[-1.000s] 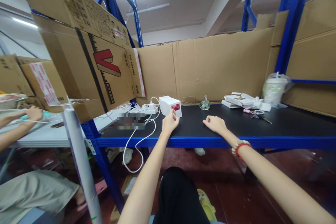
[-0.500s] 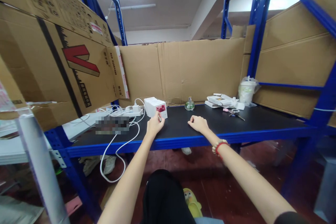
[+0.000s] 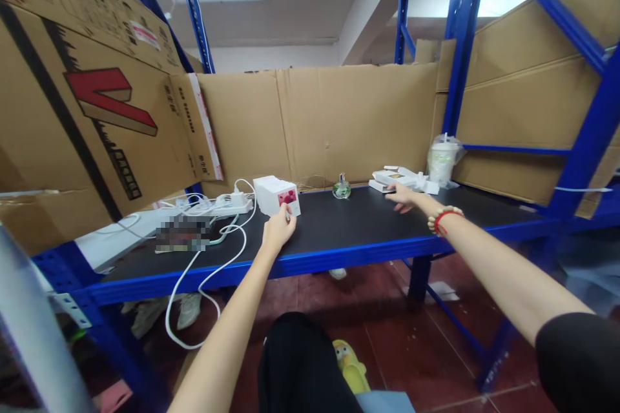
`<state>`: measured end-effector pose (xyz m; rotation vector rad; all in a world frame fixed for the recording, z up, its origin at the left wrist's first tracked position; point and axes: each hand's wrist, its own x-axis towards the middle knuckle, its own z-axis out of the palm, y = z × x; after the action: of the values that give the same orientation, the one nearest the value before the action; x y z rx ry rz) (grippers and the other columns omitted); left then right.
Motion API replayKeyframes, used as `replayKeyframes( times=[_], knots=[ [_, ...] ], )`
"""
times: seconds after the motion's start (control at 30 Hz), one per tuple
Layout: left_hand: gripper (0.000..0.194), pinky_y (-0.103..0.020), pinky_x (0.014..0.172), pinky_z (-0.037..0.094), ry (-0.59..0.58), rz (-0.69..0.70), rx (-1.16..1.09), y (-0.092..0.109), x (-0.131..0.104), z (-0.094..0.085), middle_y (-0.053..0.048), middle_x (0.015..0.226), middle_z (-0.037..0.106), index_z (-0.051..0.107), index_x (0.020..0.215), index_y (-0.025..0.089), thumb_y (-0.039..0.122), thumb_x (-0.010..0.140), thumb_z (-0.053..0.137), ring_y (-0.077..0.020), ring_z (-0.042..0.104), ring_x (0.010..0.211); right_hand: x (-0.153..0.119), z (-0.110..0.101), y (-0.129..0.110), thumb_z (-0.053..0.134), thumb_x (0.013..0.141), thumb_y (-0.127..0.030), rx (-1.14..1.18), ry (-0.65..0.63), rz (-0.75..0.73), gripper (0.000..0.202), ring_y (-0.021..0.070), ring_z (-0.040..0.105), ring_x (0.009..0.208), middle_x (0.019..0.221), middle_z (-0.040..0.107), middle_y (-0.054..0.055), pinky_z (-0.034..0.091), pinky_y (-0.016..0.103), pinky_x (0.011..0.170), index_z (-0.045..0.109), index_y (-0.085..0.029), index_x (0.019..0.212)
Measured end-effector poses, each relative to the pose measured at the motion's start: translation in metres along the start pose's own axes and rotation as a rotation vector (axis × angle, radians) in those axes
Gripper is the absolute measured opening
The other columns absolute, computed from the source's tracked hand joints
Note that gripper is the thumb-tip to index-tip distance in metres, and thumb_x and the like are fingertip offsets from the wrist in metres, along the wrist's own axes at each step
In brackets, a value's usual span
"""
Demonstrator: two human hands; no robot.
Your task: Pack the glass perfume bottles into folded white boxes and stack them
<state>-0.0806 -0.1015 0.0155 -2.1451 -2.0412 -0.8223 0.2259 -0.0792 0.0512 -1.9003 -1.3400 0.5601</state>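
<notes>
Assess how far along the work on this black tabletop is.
Apparently done: white box and glass bottle stand set out.
In hand: left hand is at the box's front; right hand reaches by loose white packaging.
Left: perhaps that packaging, lying piled.

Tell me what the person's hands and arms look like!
The left hand and right hand wear no gloves. On the right wrist are a cream beaded bracelet and a red band. A black sleeve shows on the right arm; the left wrist is plain.

Right hand (image 3: 405,197) seemingly nearer white boxes (image 3: 393,177).
</notes>
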Motion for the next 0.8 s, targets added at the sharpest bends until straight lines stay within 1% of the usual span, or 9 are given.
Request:
replayKeyframes(
  times=[0.1,0.2,0.33,0.47,0.53,0.6,0.7,0.73,0.8],
  knots=[
    [0.02,-0.023,0.066,0.042,-0.025,0.061,0.089,0.003,-0.002,0.003,-0.003,0.082,0.067,0.056,0.083,0.02,0.021,0.079,0.037,-0.0184,0.062,0.085,0.009,-0.03,0.017,0.058,0.066,-0.014,-0.302,0.061,-0.03,0.009,0.0276,0.061,0.079,0.08,0.061,0.009,0.048,0.04,0.067,0.058,-0.017,0.074],
    [0.022,-0.025,0.068,0.043,-0.041,0.117,0.108,0.004,-0.004,0.004,-0.006,0.085,0.067,0.059,0.079,0.019,0.021,0.078,0.037,-0.0211,0.061,0.088,0.013,-0.042,0.034,0.057,0.063,-0.011,-0.44,0.116,-0.093,0.009,0.0324,0.054,0.098,0.089,0.061,0.012,0.041,0.045,0.083,0.059,-0.017,0.069],
    [0.024,-0.025,0.067,0.042,-0.056,0.113,0.102,0.004,-0.004,0.004,-0.007,0.084,0.067,0.06,0.077,0.018,0.02,0.077,0.036,-0.0209,0.061,0.086,0.014,-0.03,0.05,0.059,0.061,-0.019,-0.534,0.165,-0.206,0.022,0.0326,0.052,0.101,0.101,0.059,0.012,0.038,0.047,0.085,0.062,-0.021,0.083],
    [0.023,-0.024,0.064,0.042,-0.078,0.184,0.117,0.003,0.0,0.006,-0.005,0.079,0.065,0.059,0.074,0.018,0.021,0.078,0.037,-0.018,0.061,0.08,0.022,-0.011,0.051,0.058,0.064,-0.035,-0.556,0.259,-0.303,0.029,0.0314,0.053,0.096,0.096,0.059,0.012,0.041,0.045,0.078,0.061,-0.023,0.09],
    [0.021,-0.024,0.062,0.043,-0.111,0.327,0.152,0.005,0.002,0.008,-0.005,0.075,0.064,0.059,0.074,0.018,0.022,0.077,0.039,-0.0171,0.06,0.075,0.031,-0.005,0.047,0.057,0.064,-0.042,-0.555,0.316,-0.33,0.031,0.0324,0.055,0.09,0.092,0.059,0.013,0.042,0.047,0.072,0.06,-0.022,0.088],
    [0.02,-0.025,0.059,0.043,-0.12,0.516,0.236,0.008,0.004,0.011,-0.007,0.073,0.062,0.059,0.075,0.017,0.022,0.077,0.04,-0.0172,0.059,0.069,0.041,-0.001,0.04,0.055,0.065,-0.045,-0.545,0.363,-0.352,0.031,0.0334,0.055,0.087,0.089,0.058,0.014,0.041,0.049,0.07,0.059,-0.021,0.084],
    [0.02,-0.024,0.056,0.044,-0.093,0.817,0.332,0.012,0.008,0.016,-0.006,0.063,0.06,0.058,0.076,0.015,0.019,0.079,0.039,-0.0186,0.058,0.072,0.06,0.001,0.03,0.053,0.066,-0.047,-0.518,0.435,-0.373,0.028,0.0348,0.052,0.087,0.08,0.057,0.014,0.038,0.051,0.071,0.055,-0.02,0.074],
    [0.02,-0.024,0.055,0.043,-0.097,0.886,0.35,0.012,0.01,0.018,-0.006,0.06,0.059,0.058,0.075,0.015,0.02,0.079,0.039,-0.0184,0.058,0.072,0.066,0.001,0.027,0.054,0.066,-0.047,-0.503,0.498,-0.374,0.027,0.0347,0.052,0.087,0.077,0.057,0.013,0.037,0.051,0.071,0.054,-0.021,0.07],
    [0.02,-0.022,0.052,0.042,-0.095,0.954,0.371,0.012,0.016,0.022,-0.004,0.057,0.057,0.057,0.073,0.015,0.021,0.081,0.039,-0.0175,0.057,0.07,0.077,0.0,0.021,0.057,0.064,-0.049,-0.453,0.581,-0.33,0.03,0.0357,0.05,0.092,0.08,0.057,0.016,0.034,0.052,0.075,0.052,-0.02,0.069]
  ],
)
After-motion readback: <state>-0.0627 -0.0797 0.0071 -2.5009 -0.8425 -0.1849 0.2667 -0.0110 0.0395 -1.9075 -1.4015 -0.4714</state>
